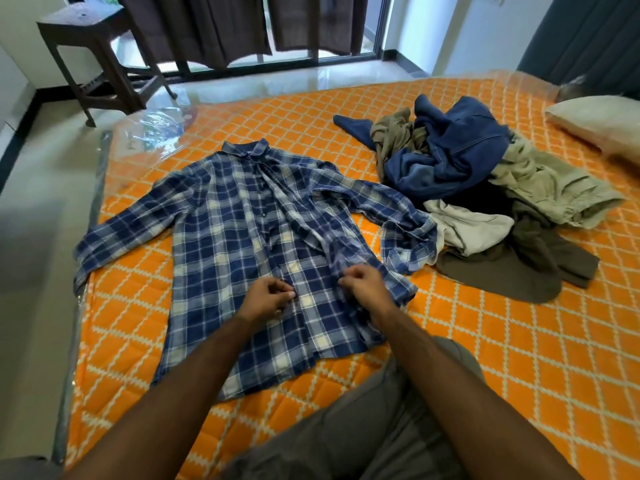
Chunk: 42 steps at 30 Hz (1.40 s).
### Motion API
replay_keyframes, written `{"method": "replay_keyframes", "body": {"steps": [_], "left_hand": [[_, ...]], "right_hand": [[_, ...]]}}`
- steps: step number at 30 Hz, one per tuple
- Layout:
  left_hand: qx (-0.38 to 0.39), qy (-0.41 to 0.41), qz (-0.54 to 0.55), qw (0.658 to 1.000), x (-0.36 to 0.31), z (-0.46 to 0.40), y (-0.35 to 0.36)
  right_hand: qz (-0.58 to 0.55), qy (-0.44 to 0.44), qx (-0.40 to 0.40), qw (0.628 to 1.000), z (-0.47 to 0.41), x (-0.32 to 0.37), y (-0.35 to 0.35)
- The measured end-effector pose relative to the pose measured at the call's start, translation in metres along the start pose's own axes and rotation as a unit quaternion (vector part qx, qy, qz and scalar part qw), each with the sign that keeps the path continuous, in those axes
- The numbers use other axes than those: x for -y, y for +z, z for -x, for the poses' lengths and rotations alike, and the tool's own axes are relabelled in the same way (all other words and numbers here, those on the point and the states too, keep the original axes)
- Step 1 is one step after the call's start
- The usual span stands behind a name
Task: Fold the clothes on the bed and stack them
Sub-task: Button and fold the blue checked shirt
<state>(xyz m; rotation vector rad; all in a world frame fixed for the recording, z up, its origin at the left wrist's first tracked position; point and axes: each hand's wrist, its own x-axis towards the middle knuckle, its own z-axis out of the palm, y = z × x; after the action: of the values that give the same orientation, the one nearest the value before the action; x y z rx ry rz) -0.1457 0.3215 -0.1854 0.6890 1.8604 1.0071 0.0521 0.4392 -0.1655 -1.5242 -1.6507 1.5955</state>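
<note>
Left hand (268,296) and right hand (363,285) pinching plaid shirt (235,230) placket, fingertips tucked from view

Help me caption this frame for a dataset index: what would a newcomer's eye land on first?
First the bright orange patterned bed cover filling the view, with a blue plaid shirt spread flat at centre-left. Both hands meet on its front placket, the left hand and right hand each pinching the fabric. To the right lies an unfolded heap of clothes, blue, beige and dark olive.
</note>
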Motion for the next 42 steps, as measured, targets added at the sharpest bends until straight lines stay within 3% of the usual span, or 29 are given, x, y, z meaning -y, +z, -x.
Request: {"method": "replay_keyframes", "body": {"steps": [3,9,28,42], "left_hand": [[-0.001,-0.006,0.054,0.999,0.002,0.003,0.000],[-0.003,-0.013,0.098,0.995,0.009,0.007,0.001],[-0.033,-0.033,0.089,0.995,0.015,-0.001,0.007],[-0.041,-0.017,0.081,0.996,0.015,0.001,0.008]], "right_hand": [[0.019,0.031,0.090,0.995,0.003,-0.004,0.037],[0.018,0.043,0.088,0.995,-0.001,-0.004,0.067],[-0.067,0.027,0.086,0.994,0.003,-0.008,0.075],[-0.007,0.018,0.041,0.999,-0.001,-0.010,0.085]]}}
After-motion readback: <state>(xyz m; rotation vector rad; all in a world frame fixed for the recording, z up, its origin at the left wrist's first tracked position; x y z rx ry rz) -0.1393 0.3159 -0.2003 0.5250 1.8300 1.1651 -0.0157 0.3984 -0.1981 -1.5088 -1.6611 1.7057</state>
